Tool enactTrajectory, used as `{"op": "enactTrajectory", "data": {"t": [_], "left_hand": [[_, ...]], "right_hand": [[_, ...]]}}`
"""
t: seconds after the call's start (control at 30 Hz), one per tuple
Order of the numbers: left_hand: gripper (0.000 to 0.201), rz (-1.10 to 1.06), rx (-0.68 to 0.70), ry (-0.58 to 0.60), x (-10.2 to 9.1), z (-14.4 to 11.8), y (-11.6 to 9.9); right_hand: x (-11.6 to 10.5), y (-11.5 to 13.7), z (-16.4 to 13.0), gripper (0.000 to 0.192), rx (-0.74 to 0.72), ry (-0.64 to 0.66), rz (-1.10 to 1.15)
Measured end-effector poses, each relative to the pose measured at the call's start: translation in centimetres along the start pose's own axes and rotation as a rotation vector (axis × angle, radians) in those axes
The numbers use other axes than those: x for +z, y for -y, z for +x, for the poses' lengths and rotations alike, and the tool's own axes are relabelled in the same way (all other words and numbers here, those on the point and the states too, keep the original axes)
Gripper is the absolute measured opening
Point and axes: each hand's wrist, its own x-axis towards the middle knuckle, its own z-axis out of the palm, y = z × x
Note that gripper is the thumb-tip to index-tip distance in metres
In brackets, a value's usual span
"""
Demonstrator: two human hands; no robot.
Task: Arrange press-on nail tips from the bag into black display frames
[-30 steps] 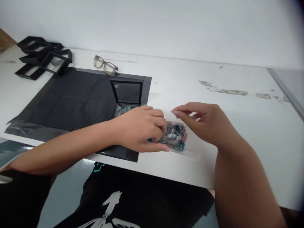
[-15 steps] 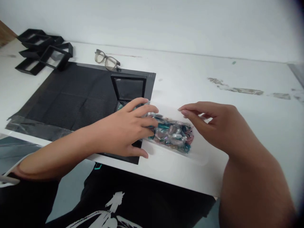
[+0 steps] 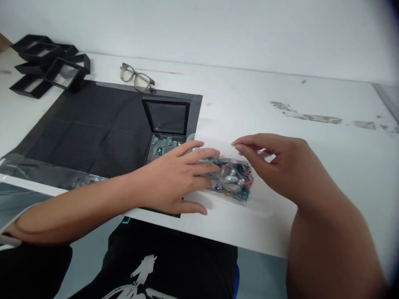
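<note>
You are working in soft, diffuse, slightly grey light that is spreading evenly over the flat white tabletop (image 3: 327,174) and the plain white wall (image 3: 218,33). Your bare left hand (image 3: 174,178) is casting a faint shadow near the tabletop's front edge. Small highlights are glinting on the glossy teal, silver and pink pieces (image 3: 231,179). Your bare right forearm (image 3: 336,236) is looking soft, and dark vignetting is swallowing the view's upper right corner.
</note>
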Motion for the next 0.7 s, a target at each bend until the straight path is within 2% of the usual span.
{"op": "enactTrajectory", "data": {"t": [0.13,0.3,0.47,0.57,0.7], "left_hand": [[0.039,-0.077,-0.022,-0.035,0.00,0.13,0.30],[0.041,-0.291,-0.058,-0.075,-0.35,0.13,0.57],[0.025,-0.386,-0.107,-0.110,-0.50,0.30,0.44],[0.027,-0.352,-0.115,-0.111,-0.36,0.36,0.46],[0.040,-0.179,-0.046,-0.094,-0.02,0.24,0.70]], "right_hand": [[0.02,-0.08,-0.05,0.022,0.003,-0.005,-0.009],[0.15,-0.25,-0.12,0.022,0.014,0.002,-0.012],[0.16,-0.19,-0.16,0.023,0.023,0.007,-0.012],[0.11,-0.10,-0.17,0.023,0.013,0.004,-0.019],[0.15,-0.06,-0.13,0.022,0.010,0.010,-0.022]]}}
